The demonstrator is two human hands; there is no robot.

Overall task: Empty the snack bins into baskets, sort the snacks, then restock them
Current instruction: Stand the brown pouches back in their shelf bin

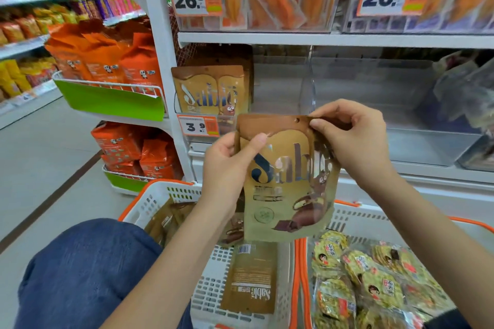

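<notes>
At six to eight o'clock, nearest the lens, a knee in blue denim (88,270) is seen, which suggests a crouch in front of the low shelves. Just beyond it, at six o'clock, a white slotted plastic basket with an orange rim (160,195) holds several flat brown Sablé pouches (250,278), one lying back-side up; beside it at four to five o'clock a second white basket (355,218) is filled with green-and-yellow wrapped round snacks (374,278), so the kinds appear to be kept apart for sorting. At the centre a gold-brown Sablé biscuit pouch with a chocolate picture (288,181) is held upright above the baskets, face toward the camera, probably so that its label can be checked and its top flattened. The left hand (230,165) is wrapped round the pouch's left edge, thumb pressed on the front. The right hand (355,139) pinches the top edge near the hang hole between thumb and forefinger. At eleven o'clock more gold Sablé pouches stand in a clear shelf bin (211,93) above an orange 3.9 price tag (197,126), the likely restocking place. At one to two o'clock a clear plastic bin (374,104) looks nearly bare. At ten o'clock orange panda-printed bags (107,59) fill a wire rack.
</notes>
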